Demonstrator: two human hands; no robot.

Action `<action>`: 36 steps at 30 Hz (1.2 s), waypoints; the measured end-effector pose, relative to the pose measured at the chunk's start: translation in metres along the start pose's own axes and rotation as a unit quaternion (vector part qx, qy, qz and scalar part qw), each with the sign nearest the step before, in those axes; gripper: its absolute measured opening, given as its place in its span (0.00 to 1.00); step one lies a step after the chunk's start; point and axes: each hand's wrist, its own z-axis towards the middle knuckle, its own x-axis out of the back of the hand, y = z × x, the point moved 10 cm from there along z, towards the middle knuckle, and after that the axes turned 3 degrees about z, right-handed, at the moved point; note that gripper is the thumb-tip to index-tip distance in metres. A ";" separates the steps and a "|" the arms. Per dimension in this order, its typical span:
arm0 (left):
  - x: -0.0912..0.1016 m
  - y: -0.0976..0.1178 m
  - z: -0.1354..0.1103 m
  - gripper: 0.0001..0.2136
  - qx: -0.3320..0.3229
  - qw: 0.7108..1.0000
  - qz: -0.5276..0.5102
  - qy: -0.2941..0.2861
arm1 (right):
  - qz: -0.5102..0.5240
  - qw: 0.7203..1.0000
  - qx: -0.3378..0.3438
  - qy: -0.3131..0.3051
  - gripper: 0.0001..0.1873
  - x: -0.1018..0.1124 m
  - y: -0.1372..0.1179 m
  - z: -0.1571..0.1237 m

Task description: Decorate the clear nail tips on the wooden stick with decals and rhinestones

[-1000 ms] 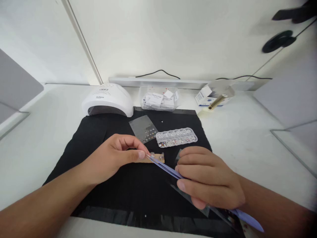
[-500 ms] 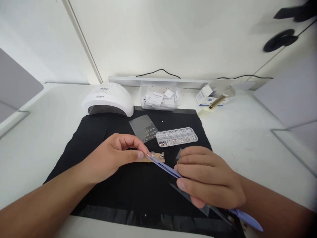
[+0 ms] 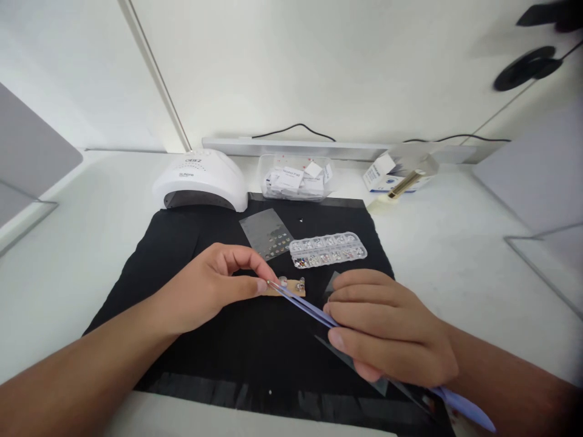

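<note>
My right hand is closed around lilac tweezers, whose metal tips point to the left. Those tips meet the thumb and forefinger of my left hand, pinched together; whatever sits between them is too small to make out. Just behind and below the tips lies a small tan strip with clear, shiny pieces on it, its left part hidden by my left fingers. Beyond it rests a clear compartment case of small rhinestones. A transparent sheet dotted with little gems lies to its left.
Black cloth covers the middle of the white table. At the back stand a white nail lamp, a clear tub of small packets and an opened box beside a gold-coloured item. Another clear sheet lies partly under my right hand.
The view has shifted slightly. My hands and the tweezers keep nearly the same pose, with the tips still at my left fingertips.
</note>
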 end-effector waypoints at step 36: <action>-0.026 0.042 -0.018 0.04 -0.278 0.761 0.584 0.056 | 0.216 0.935 -0.217 0.178 0.09 0.007 0.068 -0.043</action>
